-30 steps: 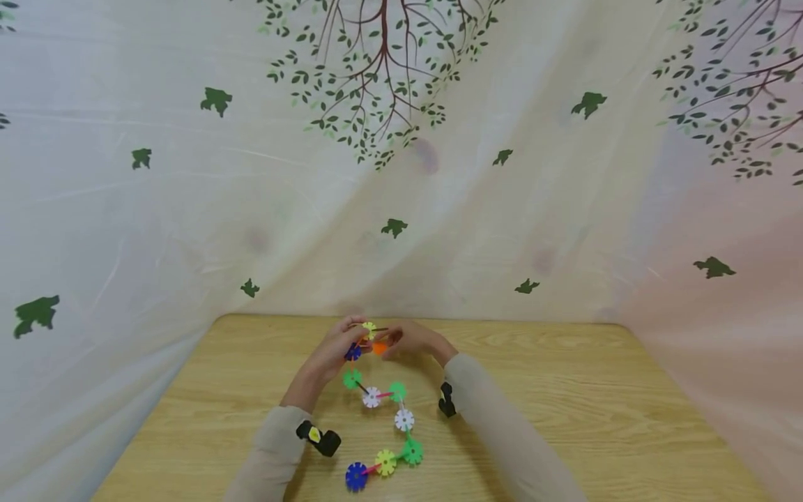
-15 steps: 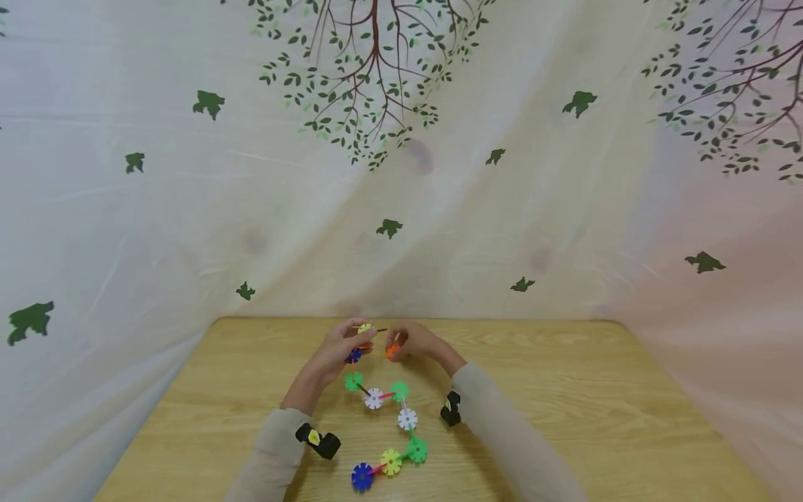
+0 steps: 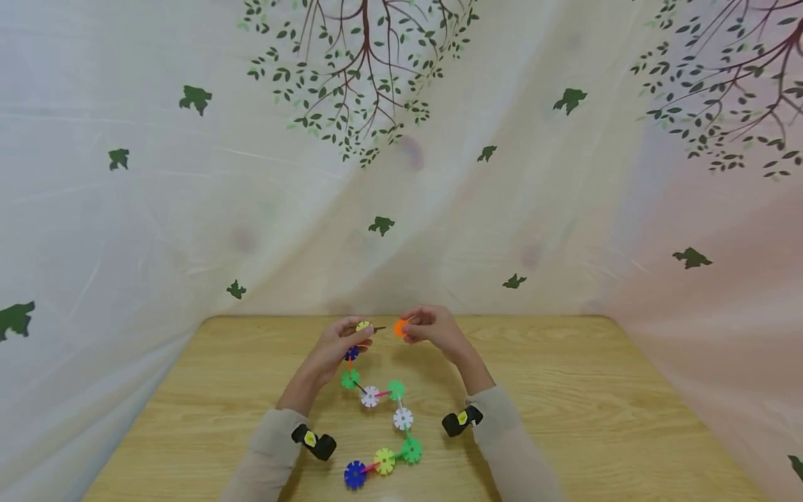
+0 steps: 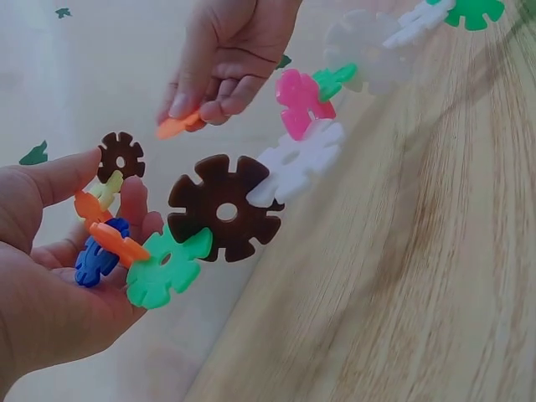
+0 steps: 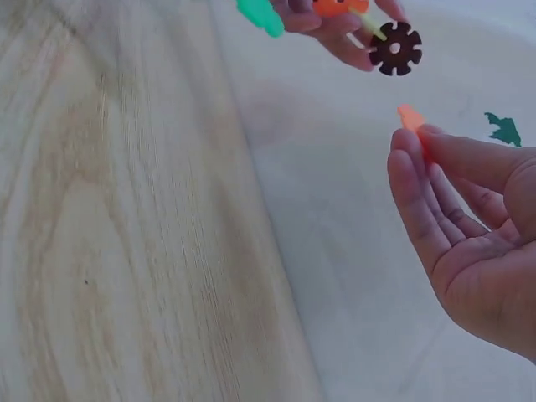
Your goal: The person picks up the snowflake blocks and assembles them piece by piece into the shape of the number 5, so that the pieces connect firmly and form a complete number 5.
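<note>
A chain of notched plastic discs [image 3: 371, 397], slotted edge to edge in several colours, winds above the tabletop toward the person. At its far end my left hand [image 3: 326, 357] holds the chain by the yellow disc [image 3: 363, 325] and its neighbours, an orange and a blue disc [image 4: 97, 265]. A brown disc [image 4: 122, 157] sticks out past the left fingertips at the chain's tip. To the right, my right hand [image 3: 439, 332] pinches a loose orange disc [image 3: 399, 328] between thumb and fingers. A small gap separates that orange disc from the brown one.
The wooden table [image 3: 596, 404] spreads out on both sides of the chain. Behind its far edge hangs a pale cloth [image 3: 301, 209] printed with trees and leaves. The chain's near end, a blue disc [image 3: 355, 475], is between the forearms.
The right hand has drawn back to the right from the left hand and risen slightly, carrying the orange disc. The left hand stays nearly in place with the chain.
</note>
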Action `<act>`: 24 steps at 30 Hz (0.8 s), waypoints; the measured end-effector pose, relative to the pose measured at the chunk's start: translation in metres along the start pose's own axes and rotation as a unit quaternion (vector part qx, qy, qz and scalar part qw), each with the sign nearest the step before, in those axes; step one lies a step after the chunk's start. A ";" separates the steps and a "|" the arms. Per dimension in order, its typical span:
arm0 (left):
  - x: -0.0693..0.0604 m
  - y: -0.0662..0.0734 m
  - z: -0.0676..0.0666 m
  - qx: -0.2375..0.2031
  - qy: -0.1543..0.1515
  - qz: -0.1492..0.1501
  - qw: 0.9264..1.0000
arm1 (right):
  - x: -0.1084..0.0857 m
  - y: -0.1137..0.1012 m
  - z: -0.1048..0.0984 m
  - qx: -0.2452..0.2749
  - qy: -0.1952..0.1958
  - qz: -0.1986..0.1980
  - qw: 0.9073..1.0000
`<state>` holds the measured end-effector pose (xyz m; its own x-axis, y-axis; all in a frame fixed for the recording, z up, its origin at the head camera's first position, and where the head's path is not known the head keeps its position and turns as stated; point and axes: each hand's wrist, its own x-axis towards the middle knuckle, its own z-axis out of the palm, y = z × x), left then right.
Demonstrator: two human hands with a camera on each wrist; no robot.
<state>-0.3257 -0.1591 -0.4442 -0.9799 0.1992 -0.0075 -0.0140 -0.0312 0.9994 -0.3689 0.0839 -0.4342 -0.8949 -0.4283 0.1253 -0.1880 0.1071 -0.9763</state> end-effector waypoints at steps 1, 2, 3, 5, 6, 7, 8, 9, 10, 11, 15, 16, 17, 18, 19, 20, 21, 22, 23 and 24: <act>0.000 0.000 0.001 -0.003 0.001 -0.002 1.000 | -0.001 -0.001 0.000 0.012 0.002 -0.001 1.000; 0.000 0.000 0.001 -0.004 0.002 -0.003 1.000 | -0.002 -0.002 0.001 0.021 0.002 -0.005 1.000; 0.000 0.000 0.001 -0.002 0.000 -0.001 1.000 | -0.004 -0.003 0.002 0.031 0.002 -0.009 0.999; 0.000 0.000 0.001 -0.002 0.001 0.002 1.000 | -0.005 -0.005 0.004 0.044 0.004 -0.016 0.999; -0.001 0.000 0.001 -0.003 0.001 0.003 1.000 | -0.006 -0.006 0.005 0.045 0.005 -0.022 0.999; -0.001 0.001 0.001 -0.002 0.001 0.004 1.000 | -0.006 -0.007 0.006 0.047 0.006 -0.026 0.999; -0.001 0.001 0.001 0.000 0.000 0.006 1.000 | -0.007 -0.008 0.007 0.046 0.006 -0.029 0.998; -0.002 0.001 0.002 0.001 -0.002 0.006 1.000 | -0.007 -0.009 0.009 0.045 0.006 -0.030 0.999; -0.003 0.002 0.002 -0.001 -0.002 0.004 1.000 | -0.007 -0.009 0.010 0.042 0.007 -0.033 0.999; -0.003 0.002 0.002 0.000 -0.003 0.004 1.000 | -0.007 -0.010 0.011 0.038 0.008 -0.035 0.999; -0.004 0.003 0.004 0.001 -0.010 0.005 1.000 | -0.008 -0.012 0.016 0.019 0.013 -0.046 0.999; -0.004 0.004 0.004 -0.002 -0.012 0.006 1.000 | -0.009 -0.013 0.016 0.015 0.015 -0.050 0.999; -0.004 0.004 0.005 -0.004 -0.013 0.007 1.000 | -0.009 -0.014 0.017 0.011 0.017 -0.053 0.998; -0.004 0.004 0.005 -0.007 -0.015 0.009 1.000 | -0.009 -0.015 0.018 0.007 0.017 -0.056 0.998; -0.004 0.004 0.006 -0.013 -0.017 0.010 1.000 | -0.010 -0.015 0.018 0.003 0.018 -0.058 0.998; -0.004 0.004 0.006 -0.021 -0.018 0.010 1.000 | -0.010 -0.016 0.019 0.001 0.018 -0.061 0.998; -0.004 0.004 0.007 -0.028 -0.020 0.011 0.999 | -0.010 -0.016 0.019 0.000 0.018 -0.064 0.998; -0.004 0.004 0.007 -0.032 -0.022 0.012 0.999 | -0.010 -0.016 0.018 -0.002 0.019 -0.066 0.998; -0.004 0.004 0.008 -0.037 -0.025 0.014 0.999 | -0.011 -0.016 0.018 -0.003 0.020 -0.069 0.997; -0.005 0.004 0.009 -0.039 -0.028 0.016 0.999 | -0.011 -0.015 0.018 -0.005 0.020 -0.072 0.997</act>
<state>-0.3193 -0.1519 -0.4398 -0.9676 0.2510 0.0289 0.0001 -0.1142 0.9935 -0.3492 0.0709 -0.4236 -0.8741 -0.4029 0.2712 -0.3191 0.0555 -0.9461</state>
